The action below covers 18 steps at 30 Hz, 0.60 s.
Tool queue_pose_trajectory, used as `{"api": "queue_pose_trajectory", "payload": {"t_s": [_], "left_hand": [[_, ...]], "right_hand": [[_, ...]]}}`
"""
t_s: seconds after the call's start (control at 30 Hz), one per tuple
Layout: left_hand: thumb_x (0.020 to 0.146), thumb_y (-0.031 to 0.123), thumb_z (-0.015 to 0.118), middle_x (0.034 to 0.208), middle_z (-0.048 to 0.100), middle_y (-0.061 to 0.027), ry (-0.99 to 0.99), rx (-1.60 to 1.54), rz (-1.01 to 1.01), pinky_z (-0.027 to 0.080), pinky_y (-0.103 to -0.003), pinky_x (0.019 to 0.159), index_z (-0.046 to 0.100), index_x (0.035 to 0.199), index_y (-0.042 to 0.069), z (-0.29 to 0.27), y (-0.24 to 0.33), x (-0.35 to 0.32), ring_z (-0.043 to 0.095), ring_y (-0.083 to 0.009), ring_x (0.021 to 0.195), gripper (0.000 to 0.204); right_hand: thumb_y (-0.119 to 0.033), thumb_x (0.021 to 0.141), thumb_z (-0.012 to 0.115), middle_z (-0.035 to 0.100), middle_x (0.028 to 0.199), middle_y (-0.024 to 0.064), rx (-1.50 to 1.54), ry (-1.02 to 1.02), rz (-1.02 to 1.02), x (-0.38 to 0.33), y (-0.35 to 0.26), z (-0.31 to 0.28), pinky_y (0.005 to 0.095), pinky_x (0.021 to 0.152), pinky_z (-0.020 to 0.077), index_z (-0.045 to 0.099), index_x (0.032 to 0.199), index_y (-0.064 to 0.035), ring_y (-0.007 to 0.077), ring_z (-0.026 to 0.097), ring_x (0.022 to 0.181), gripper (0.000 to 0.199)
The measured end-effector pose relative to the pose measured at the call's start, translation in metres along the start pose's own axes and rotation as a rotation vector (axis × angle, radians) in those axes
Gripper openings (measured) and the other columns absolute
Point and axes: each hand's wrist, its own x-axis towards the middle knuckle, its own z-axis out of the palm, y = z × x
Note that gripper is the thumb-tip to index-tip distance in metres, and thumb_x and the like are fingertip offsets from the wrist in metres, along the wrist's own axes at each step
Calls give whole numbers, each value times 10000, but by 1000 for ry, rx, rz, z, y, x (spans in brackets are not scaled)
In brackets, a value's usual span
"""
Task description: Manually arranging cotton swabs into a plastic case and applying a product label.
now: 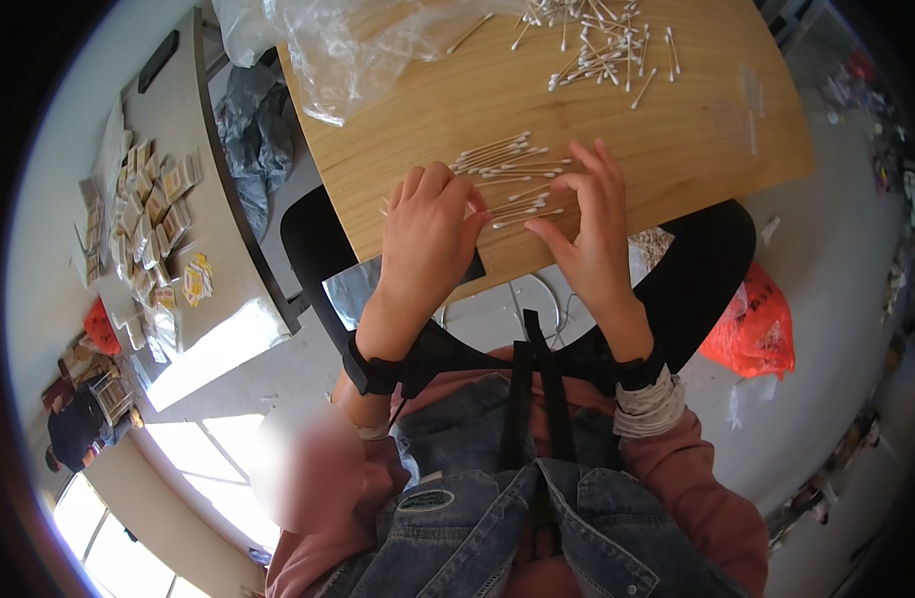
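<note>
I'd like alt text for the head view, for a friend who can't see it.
A person's left hand and right hand flank cotton swabs roughly lined up on a wooden table. Farther off lie a jumbled swab pile and a clear plastic bag.

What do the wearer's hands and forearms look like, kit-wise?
Left hand and right hand are ungloved. Each wrist carries black gear: a left wristband and a right wristband. Dusty-pink sleeves cover the arms; a pale, gathered cuff shows on the right.
</note>
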Motion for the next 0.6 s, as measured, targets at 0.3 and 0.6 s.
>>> {"api": "queue_pose_trajectory", "payload": {"t_s": [0.3,0.6], "left_hand": [[829,23,749,850,658,-110,64,-402,-172,507,-370,723,652,896,27,-24,4,-1,644,-263,807,118],[798,13,768,871,672,-105,69,-388,-11,514,-357,695,671,922,29,-11,8,-13,651,-263,813,158]], "right_hand": [[-36,795,814,587,1264,147,166,67,67,-1,-14,1,415,1019,464,574,1182,-31,315,572,1191,456],[-87,1002,650,681,976,87,992,-106,507,-7,-24,4,237,720,527,644,1177,21,120,657,819,206]]}}
